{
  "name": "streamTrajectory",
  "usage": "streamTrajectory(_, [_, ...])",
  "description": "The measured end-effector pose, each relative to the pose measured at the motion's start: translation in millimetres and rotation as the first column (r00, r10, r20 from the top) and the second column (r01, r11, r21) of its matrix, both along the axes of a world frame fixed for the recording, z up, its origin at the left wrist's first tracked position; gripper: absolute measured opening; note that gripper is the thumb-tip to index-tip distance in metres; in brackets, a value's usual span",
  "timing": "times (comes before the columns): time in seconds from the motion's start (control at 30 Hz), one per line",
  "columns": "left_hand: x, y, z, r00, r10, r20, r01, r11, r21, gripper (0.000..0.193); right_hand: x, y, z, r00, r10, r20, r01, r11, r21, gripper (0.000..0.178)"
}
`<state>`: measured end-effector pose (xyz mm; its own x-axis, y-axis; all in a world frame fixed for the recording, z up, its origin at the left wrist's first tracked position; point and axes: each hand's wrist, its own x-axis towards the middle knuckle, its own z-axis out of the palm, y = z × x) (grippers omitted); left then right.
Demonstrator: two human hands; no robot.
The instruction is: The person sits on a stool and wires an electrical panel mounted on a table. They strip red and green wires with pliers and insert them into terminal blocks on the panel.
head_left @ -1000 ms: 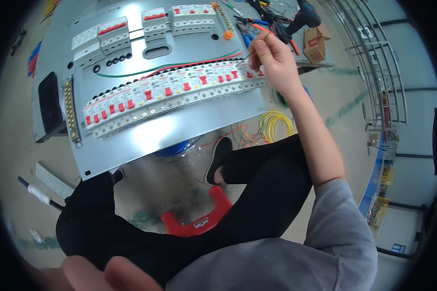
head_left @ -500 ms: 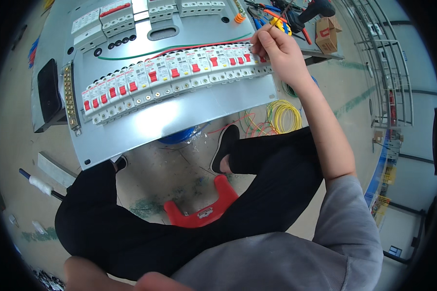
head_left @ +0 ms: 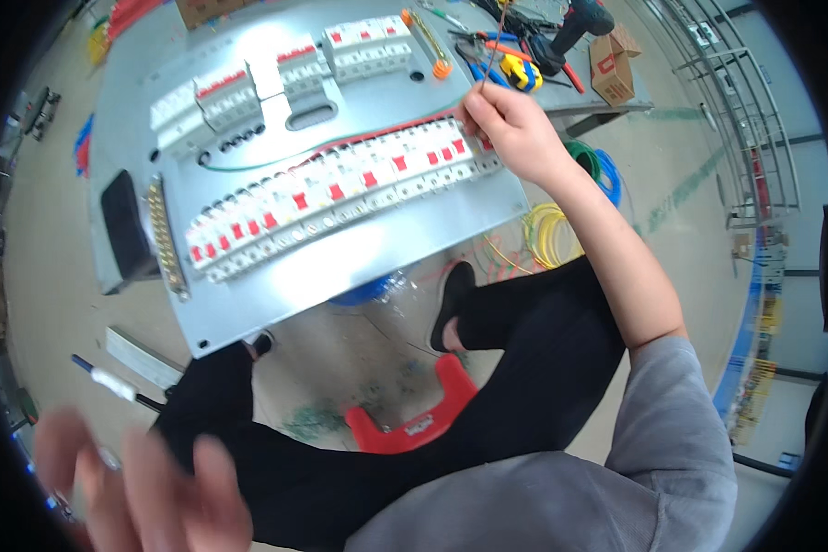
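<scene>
My right hand (head_left: 515, 129) is closed at the right end of a long row of white circuit breakers with red switches (head_left: 340, 184). A thin, brownish, wire-like piece (head_left: 495, 55) sticks up from its pinched fingertips; I cannot make out its exact kind. Beside that hand, a red wire (head_left: 377, 136) and a green wire (head_left: 276, 164) run along the back of the row. The breakers sit on a grey metal mounting plate (head_left: 294, 290). At the lower left my left hand (head_left: 143, 488) is raised, blurred, fingers apart, holding nothing visible.
Shorter breaker blocks (head_left: 368, 51) stand farther back. A brass terminal bar (head_left: 163, 239) and a black phone (head_left: 127, 221) lie at the left. Pliers, a yellow tape measure (head_left: 522, 72), a drill (head_left: 575, 32) and a cardboard box (head_left: 614, 69) are at the right. A red stool (head_left: 414, 423) is below.
My left hand has risen farther into view, with its fingers spread. The view has shifted, so the plate appears lower and more to the right. My right hand stays at the row's right end.
</scene>
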<state>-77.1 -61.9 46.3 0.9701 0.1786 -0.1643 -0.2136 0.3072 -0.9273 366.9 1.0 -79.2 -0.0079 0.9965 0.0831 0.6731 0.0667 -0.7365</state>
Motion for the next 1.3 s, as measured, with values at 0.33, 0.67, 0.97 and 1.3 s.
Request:
streamTrajectory(0.33, [39,-13,-24,0.58,0.783,-0.226,0.437,-0.065,0.897,0.033,-33,9,26,0.998,-0.027,0.049,0.029,0.998,-0.047,0.037])
streamTrajectory(0.67, [95,-8,-74,0.49,0.613,-0.62,0.802,-0.037,0.597,0.031,-124,27,44,0.999,0.05,-0.018,-0.049,0.997,0.053,0.023])
streamTrajectory(0.97, [85,45,-82,0.197,0.747,-0.635,0.628,0.401,0.667,0.043,-173,19,59,0.662,0.394,-0.638,-0.485,0.874,0.037,0.023])
streamTrajectory(1.3, [58,64,-79,0.215,0.752,-0.624,0.72,0.309,0.621,0.045,-159,16,52,0.269,0.317,-0.909,-0.519,0.843,0.141,0.032])
